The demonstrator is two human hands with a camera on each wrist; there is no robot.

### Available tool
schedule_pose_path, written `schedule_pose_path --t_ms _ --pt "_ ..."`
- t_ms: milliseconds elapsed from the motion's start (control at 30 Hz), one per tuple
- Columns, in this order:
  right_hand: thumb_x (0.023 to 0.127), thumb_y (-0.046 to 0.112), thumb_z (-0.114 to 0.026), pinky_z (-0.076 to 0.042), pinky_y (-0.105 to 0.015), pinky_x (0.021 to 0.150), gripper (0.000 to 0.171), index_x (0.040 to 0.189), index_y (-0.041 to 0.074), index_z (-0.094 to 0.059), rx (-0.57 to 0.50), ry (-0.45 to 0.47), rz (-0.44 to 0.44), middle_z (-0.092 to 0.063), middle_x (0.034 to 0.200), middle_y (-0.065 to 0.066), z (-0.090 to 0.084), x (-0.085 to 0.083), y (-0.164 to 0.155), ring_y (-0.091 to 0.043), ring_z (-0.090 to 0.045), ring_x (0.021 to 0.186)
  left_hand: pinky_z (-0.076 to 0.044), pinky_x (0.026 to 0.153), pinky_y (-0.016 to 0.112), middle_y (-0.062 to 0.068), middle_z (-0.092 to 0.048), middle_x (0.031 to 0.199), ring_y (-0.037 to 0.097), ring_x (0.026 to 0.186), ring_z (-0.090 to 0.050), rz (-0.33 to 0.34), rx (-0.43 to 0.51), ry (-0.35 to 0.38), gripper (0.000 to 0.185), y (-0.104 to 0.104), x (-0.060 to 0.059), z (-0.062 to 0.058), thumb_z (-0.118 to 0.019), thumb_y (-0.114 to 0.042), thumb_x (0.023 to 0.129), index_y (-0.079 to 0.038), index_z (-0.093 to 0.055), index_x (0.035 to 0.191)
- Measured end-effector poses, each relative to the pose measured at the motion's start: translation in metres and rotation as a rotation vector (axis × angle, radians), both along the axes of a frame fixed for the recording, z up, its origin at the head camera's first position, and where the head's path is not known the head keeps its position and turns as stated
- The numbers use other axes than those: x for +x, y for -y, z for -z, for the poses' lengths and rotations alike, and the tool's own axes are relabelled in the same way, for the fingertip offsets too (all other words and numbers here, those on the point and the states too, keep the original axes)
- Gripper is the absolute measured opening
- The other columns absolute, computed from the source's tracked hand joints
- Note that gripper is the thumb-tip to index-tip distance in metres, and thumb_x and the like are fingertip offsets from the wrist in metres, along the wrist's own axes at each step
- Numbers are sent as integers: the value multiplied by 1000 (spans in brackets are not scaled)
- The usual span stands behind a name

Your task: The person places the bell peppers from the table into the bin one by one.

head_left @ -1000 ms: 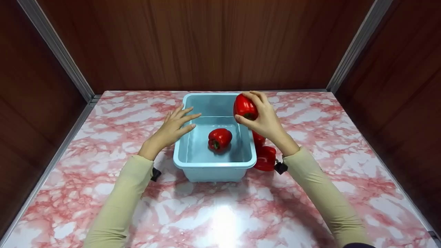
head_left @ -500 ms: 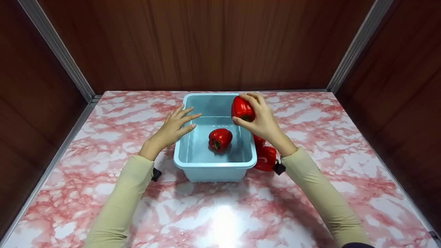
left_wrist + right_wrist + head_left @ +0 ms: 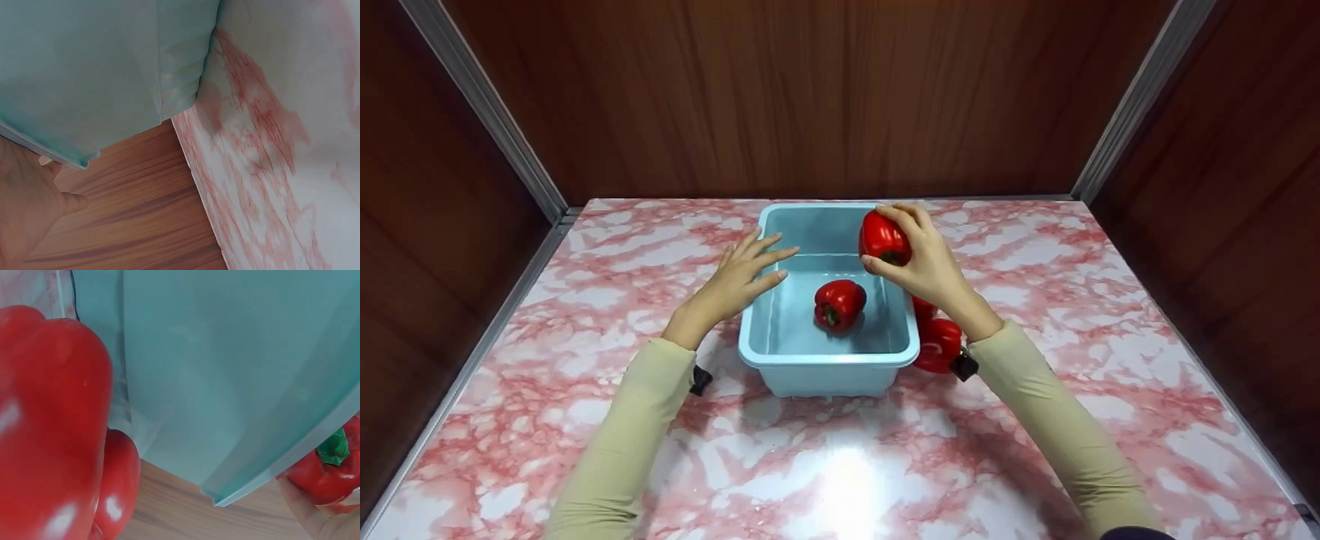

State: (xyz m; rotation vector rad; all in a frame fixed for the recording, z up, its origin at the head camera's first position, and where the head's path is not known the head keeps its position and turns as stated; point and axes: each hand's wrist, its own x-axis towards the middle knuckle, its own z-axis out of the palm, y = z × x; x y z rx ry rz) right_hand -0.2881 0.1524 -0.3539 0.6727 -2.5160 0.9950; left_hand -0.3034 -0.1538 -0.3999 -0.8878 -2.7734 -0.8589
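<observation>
A red bell pepper is gripped by the curled fingers and thumb of the right hand and is held above the right rim of the light blue tub. The left hand is held with straight, spread fingers at the tub's left rim; nothing is grasped. A second pepper lies on the tub floor. Two further peppers rest on the marble-patterned table, touching the tub's right outer wall.
</observation>
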Motion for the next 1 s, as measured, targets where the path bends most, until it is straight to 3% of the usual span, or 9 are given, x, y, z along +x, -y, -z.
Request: schedule_pose_path --t_ms 233,1000 --pt "75 44 -73 -49 -44 89 69 135 27 -44 9 13 -5 -39 136 -2 1 0 3 -25 -47 118 4 106 64 4 -27 152 27 143 0 0 7 -5 43 -1 0 0 -48 -35 95 -31 -44 138" --pt "75 47 -72 -46 -48 92 70 136 27 -43 61 40 -6 -36 140 -6 6 0 11 -29 -45 120 4 108 61 1 -25 152 28 143 -1 -18 -14 9 48 -1 0 -1 -41 -51 94 -34 -43 138"
